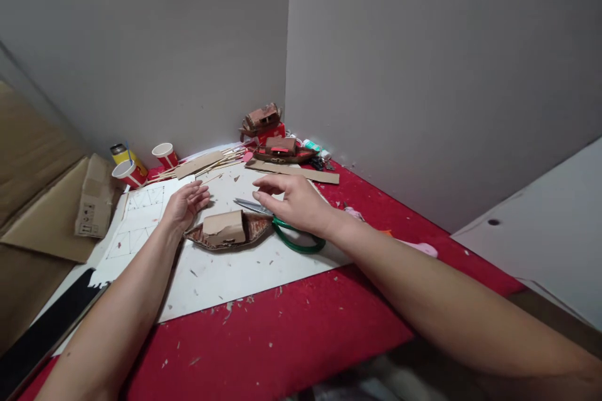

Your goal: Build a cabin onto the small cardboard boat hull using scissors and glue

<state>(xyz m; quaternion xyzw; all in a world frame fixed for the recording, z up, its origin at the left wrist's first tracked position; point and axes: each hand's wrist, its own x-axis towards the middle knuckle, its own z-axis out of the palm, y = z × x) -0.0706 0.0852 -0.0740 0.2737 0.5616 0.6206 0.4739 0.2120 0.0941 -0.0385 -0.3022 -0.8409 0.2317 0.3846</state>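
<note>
A cardboard model boat [224, 229] with a curved roof lies on the white sheet [211, 288] between my hands. Just beyond its left end is my left hand [189, 202], palm turned up, fingers loosely spread and holding nothing. Green-handled scissors [301, 244] rest at the boat's right end, blades pointing left. My right hand [294, 203] hovers over the scissors with thumb and forefinger apart and nothing visible between them; its other fingers are partly hidden.
Two paper cups [129, 173], wooden sticks [219, 163] and cardboard strips [301, 170] lie at the back. Two finished-looking boats [263, 118] stand by the wall corner. Large cardboard [42, 200] rises at left; paper scraps litter the red cloth [263, 344].
</note>
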